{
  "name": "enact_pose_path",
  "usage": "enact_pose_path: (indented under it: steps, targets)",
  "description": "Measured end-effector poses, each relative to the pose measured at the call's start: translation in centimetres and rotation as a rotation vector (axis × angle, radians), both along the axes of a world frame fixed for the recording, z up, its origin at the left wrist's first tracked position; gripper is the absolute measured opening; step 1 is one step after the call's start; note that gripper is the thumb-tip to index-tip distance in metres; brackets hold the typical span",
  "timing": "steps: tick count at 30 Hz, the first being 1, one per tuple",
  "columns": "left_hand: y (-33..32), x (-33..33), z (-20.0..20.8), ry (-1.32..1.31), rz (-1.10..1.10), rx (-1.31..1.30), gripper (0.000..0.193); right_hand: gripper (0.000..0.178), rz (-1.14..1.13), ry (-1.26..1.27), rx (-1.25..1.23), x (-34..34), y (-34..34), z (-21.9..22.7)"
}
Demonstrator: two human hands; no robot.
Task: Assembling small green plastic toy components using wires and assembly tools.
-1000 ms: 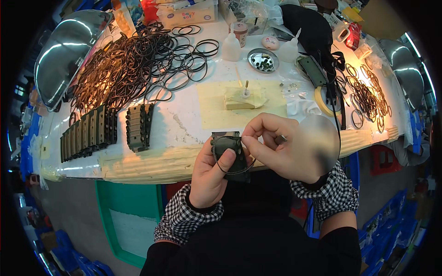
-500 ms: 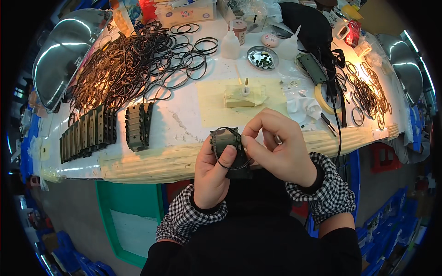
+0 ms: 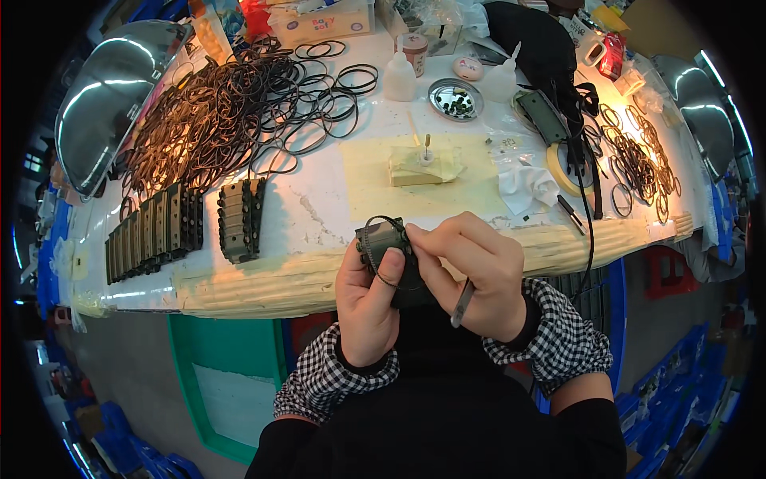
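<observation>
My left hand (image 3: 368, 299) is closed on a small camouflage-green model hull (image 3: 384, 235) with round wheels along its sides, tilted above my lap. A thin black ribbed rubber band (image 3: 366, 249) loops over the hull and passes beside my left thumb. My right hand (image 3: 475, 275) pinches with thumb and forefinger at the hull's right edge; what the fingertips grip is hidden. Tucked in the same hand is a slim metal tool (image 3: 461, 305), its rounded end sticking out below the palm.
A heap of black bands (image 3: 215, 112) covers the table's left, behind rows of camouflage hulls (image 3: 155, 231). In the middle stand a taped block (image 3: 415, 169), a metal dish (image 3: 456, 100) of small dark parts and white squeeze bottles (image 3: 400, 78). More bands (image 3: 638, 160) lie right.
My right hand has turned and moved slightly down and left, bringing the slim tool's end into sight below the palm. The hull is tilted a little differently in my left hand.
</observation>
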State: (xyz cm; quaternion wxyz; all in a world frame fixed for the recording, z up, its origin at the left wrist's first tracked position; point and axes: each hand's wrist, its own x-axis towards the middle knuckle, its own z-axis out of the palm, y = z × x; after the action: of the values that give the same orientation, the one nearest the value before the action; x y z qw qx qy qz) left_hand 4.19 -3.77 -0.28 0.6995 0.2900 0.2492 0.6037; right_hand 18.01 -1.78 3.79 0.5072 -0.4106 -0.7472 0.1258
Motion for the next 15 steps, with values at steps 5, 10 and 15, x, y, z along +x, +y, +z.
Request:
enact_pose_path:
  steps: [5,10,15]
  targets:
    - [0.5,-0.5,-0.2,-0.214,-0.211,-0.175,0.025,0.014,0.002,0.129,-0.226,0.2,-0.1,-0.1]
    - [0.1,0.2,-0.2,-0.001,-0.034,-0.027,0.024,0.015,0.1,0.263,-0.528,1.0,-0.1,0.6]
    - [0.5,0.0,-0.6,-0.139,-0.124,-0.08,0.025,0.015,-0.019,0.065,-0.17,0.2,-0.4,0.0]
